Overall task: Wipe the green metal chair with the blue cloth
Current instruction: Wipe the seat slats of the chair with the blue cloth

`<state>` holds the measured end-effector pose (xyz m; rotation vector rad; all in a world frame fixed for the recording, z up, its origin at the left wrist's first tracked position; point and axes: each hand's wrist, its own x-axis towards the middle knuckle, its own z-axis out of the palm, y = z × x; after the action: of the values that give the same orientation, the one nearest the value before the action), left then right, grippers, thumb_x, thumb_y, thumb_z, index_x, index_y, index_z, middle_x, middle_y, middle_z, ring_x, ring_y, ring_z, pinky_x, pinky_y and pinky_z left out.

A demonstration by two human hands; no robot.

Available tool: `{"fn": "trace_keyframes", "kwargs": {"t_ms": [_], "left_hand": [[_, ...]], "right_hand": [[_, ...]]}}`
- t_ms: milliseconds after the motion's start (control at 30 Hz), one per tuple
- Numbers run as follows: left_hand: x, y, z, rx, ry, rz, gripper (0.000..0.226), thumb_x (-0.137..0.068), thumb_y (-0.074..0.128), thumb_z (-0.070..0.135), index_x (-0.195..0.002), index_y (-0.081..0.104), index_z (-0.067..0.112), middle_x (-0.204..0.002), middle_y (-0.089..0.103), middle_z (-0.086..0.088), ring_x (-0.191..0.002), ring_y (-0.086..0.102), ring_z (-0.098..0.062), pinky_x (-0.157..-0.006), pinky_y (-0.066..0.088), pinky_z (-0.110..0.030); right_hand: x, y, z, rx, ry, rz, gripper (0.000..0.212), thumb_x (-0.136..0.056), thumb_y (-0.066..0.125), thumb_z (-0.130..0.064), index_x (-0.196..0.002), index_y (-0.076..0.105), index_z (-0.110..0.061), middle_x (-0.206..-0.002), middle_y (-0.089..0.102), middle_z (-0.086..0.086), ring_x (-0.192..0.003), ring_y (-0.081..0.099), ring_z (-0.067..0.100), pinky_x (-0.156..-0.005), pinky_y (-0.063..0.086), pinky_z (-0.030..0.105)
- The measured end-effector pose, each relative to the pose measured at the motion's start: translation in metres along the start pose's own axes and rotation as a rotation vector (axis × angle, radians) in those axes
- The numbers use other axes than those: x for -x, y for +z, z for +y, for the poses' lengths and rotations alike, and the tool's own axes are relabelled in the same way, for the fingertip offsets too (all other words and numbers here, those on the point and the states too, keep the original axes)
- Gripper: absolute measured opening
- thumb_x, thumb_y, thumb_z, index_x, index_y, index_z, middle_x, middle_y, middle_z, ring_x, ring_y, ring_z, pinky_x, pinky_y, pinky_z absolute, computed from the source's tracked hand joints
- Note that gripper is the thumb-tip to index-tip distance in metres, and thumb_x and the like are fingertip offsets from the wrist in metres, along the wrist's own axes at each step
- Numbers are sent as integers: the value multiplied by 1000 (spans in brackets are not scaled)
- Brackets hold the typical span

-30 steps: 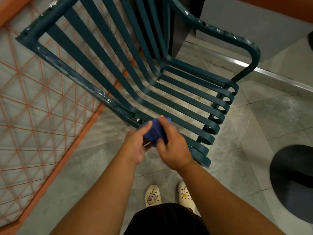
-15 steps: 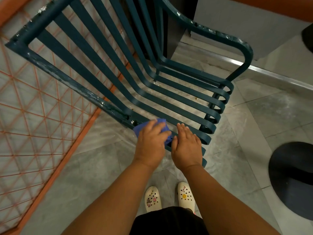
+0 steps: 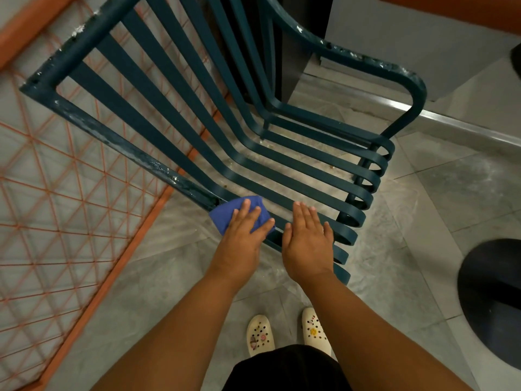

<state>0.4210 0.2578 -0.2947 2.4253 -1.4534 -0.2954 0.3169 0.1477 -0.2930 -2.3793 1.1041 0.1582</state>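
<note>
The green metal chair [image 3: 282,162] fills the upper middle of the head view, its curved slats running from the backrest down to rolled front ends. The blue cloth [image 3: 225,214] lies bunched on the near seat slats beside the side bar. My left hand [image 3: 244,235] presses flat on top of the cloth, fingers spread. Right of it, my right hand [image 3: 307,244] rests palm-down on the nearest slats with straight fingers, holding nothing. The cloth's near part is hidden under my left hand.
An orange wire-mesh panel [image 3: 64,221] leans at the left, close behind the chair's backrest. A dark round base [image 3: 490,303] sits on the grey tiled floor at the right. A metal threshold strip [image 3: 465,127] and grey wall stand behind the chair. My white clogs [image 3: 259,338] stand below.
Both hands were shut on the cloth a second ago. My right hand let go and flattened on the slats; my left hand pressed the cloth onto the seat and shifted slightly left.
</note>
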Motion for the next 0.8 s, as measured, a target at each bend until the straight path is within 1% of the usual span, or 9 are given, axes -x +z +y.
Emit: {"fn": "trace_keyframes", "kwargs": {"t_ms": [67, 167, 300, 400, 467, 567, 633, 700, 800], "left_hand": [[0, -1, -11, -17, 91, 8, 61, -76, 73, -4, -132, 54, 9, -138, 52, -15, -136, 33, -27, -118, 16, -41], [-3, -8, -29, -88, 140, 48, 42, -91, 53, 18, -132, 55, 13, -137, 55, -7, -137, 34, -22, -117, 11, -33], [0, 3, -18, -18, 6, 90, 38, -91, 53, 17, -128, 59, 14, -140, 51, -10, -139, 32, -28, -118, 13, -40], [5, 9, -14, -43, 119, 106, 38, -88, 54, 13, -125, 61, 13, -134, 57, -9, -135, 39, -26, -116, 18, -41], [2, 1, -27, -146, 143, 85, 37, -90, 49, 22, -125, 62, 20, -135, 56, -6, -137, 37, -28, -115, 19, -47], [0, -10, -34, -211, -41, 76, 41, -93, 39, 34, -128, 59, 25, -141, 51, -3, -141, 26, -35, -115, 12, -52], [4, -3, -27, -215, -28, 107, 41, -94, 40, 30, -128, 58, 20, -139, 53, -6, -141, 26, -36, -115, 14, -51], [10, 2, -28, -222, 82, 129, 40, -92, 45, 26, -130, 57, 19, -138, 54, -7, -139, 30, -35, -114, 22, -51], [6, -10, -46, -256, 79, 150, 43, -84, 66, 20, -126, 61, 20, -135, 57, -7, -135, 38, -37, -109, 33, -54]], "right_hand": [[-6, 0, -7, 19, -43, -31, 54, -101, 14, -39, -152, 8, -21, -160, 8, 0, -147, -2, 16, -119, 2, 44], [-9, 3, -10, 78, -28, -84, 56, -100, 9, -42, -152, 5, -21, -160, 5, 2, -147, -3, 20, -118, 0, 48], [-8, 2, -12, 110, -21, -88, 57, -100, 7, -42, -152, 9, -21, -160, 11, 5, -147, 2, 22, -118, 1, 48], [-8, 0, -14, 112, -20, -91, 56, -100, 7, -42, -151, 12, -22, -159, 15, 5, -147, 6, 23, -118, 3, 48], [-8, -1, -14, 116, -19, -90, 56, -100, 8, -42, -151, 15, -22, -158, 18, 6, -146, 9, 25, -118, 5, 48], [-8, -2, -14, 121, -14, -91, 56, -99, 8, -43, -150, 17, -23, -157, 21, 5, -146, 12, 25, -118, 7, 48], [-8, -2, -15, 125, -13, -89, 55, -99, 9, -43, -150, 19, -23, -157, 23, 5, -146, 14, 25, -118, 8, 48], [-7, -2, -15, 129, -13, -90, 55, -99, 9, -43, -149, 19, -23, -156, 24, 6, -145, 14, 25, -118, 9, 47], [-8, -3, -15, 126, -9, -104, 55, -99, 9, -44, -149, 20, -24, -156, 24, 5, -145, 14, 26, -118, 9, 47]]}}
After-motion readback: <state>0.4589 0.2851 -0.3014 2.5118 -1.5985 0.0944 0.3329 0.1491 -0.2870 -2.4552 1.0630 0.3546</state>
